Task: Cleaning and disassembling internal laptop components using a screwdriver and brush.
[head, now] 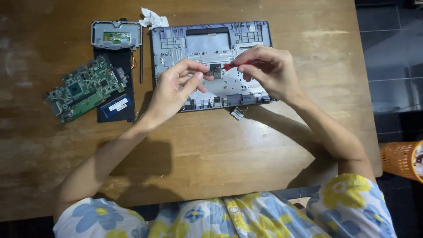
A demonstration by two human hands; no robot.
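Note:
A grey opened laptop shell [211, 44] lies at the far middle of the wooden table [211, 145], its inner side up. My right hand [269, 70] hovers over its right half, fingers closed on a small red tool [231, 66] whose tip points left toward a small dark part [216, 70] in the shell. My left hand [176, 86] rests over the shell's left half, its fingertips pinching at that same dark part. Whether the left fingers grip it or only touch it is unclear.
A green circuit board [83, 88] lies at the left, partly on a black flat pack [115, 94]. Behind them sits a grey touchpad frame [116, 35] and a crumpled white tissue [152, 18]. An orange basket [401, 161] stands on the floor at the right.

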